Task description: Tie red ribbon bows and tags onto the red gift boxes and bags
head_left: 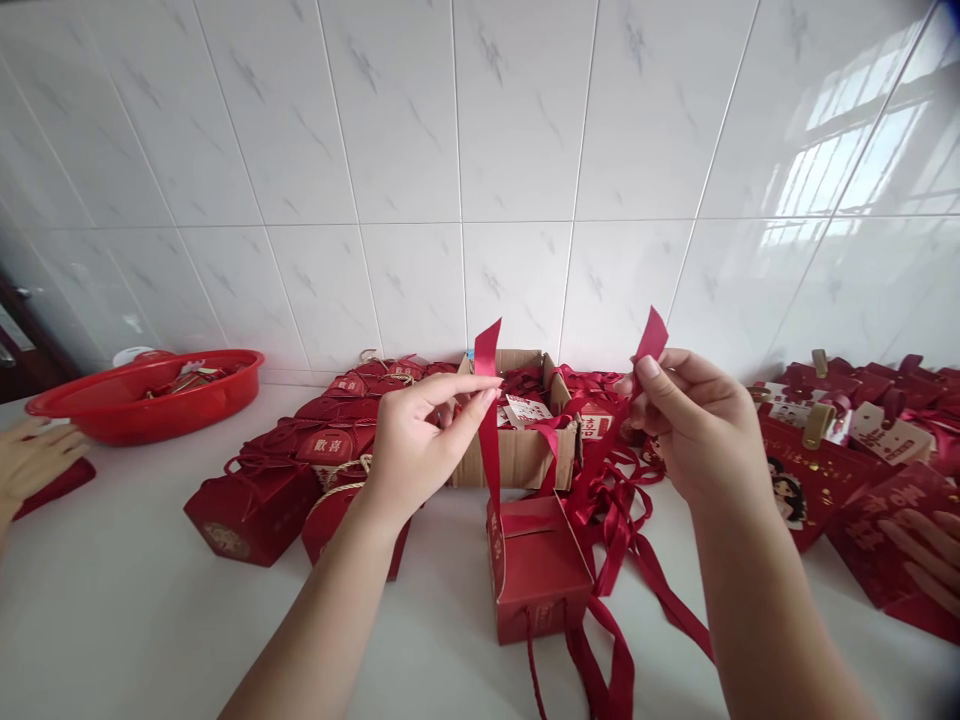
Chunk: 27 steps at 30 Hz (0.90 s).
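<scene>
My left hand [435,430] pinches one end of a red ribbon [490,450] between thumb and fingers. A second ribbon end [651,335] is pinched in my right hand [694,415], level with the left. Both lengths hang down toward a small red gift box [544,560] on the table below and between my hands. A dark red cord dangles from the box's front side. Whether the two ends belong to one ribbon cannot be made out. Loose red ribbons [619,520] lie tangled to the right of the box.
Behind the gift box stands an open cardboard carton [465,455] holding red items and tags. Finished-looking red boxes [255,510] crowd the left. A red plastic basin [180,405] is farther left, near another person's hand [34,460]. Red bags [817,470] and another hand [926,560] are at right.
</scene>
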Tool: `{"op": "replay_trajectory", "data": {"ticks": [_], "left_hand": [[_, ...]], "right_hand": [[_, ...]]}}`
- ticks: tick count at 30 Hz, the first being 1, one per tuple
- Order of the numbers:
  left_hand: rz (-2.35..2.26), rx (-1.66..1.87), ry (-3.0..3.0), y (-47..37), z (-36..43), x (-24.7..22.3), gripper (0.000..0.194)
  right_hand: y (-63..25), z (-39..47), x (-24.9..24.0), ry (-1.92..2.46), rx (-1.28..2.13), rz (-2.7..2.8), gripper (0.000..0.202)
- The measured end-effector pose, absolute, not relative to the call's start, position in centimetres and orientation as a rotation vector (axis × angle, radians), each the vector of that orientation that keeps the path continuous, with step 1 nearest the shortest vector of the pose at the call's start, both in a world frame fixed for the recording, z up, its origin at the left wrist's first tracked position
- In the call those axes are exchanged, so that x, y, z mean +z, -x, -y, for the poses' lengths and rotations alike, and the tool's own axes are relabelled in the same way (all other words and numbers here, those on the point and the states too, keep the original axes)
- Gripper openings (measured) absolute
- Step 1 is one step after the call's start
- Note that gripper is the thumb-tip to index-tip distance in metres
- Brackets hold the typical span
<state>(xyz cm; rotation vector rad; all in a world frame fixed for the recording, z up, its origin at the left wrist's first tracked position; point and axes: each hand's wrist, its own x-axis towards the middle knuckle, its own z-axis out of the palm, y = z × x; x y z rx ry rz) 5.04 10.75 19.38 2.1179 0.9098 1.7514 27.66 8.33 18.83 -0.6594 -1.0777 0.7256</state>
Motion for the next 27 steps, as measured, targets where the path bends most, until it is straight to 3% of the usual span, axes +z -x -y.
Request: {"op": "replay_trajectory", "data": {"ticks": [10, 18, 27], "left_hand": [[-0.812, 1.872, -2.128, -4.9, -10.1, 19.6, 0.013], [-0.757, 1.852, -2.079, -5.0, -9.9, 19.8, 0.025], [-0.701, 1.764, -2.022, -4.8, -9.4, 20.1, 0.023]], "right_hand": [[-27.4, -8.4, 18.7, 0.678, 0.671, 1.088, 0.011], [-27.2, -8.5, 18.6, 0.664, 0.529, 1.083, 0.006], [-27.3, -8.6, 18.5, 0.705, 0.447, 1.098, 0.011]]}}
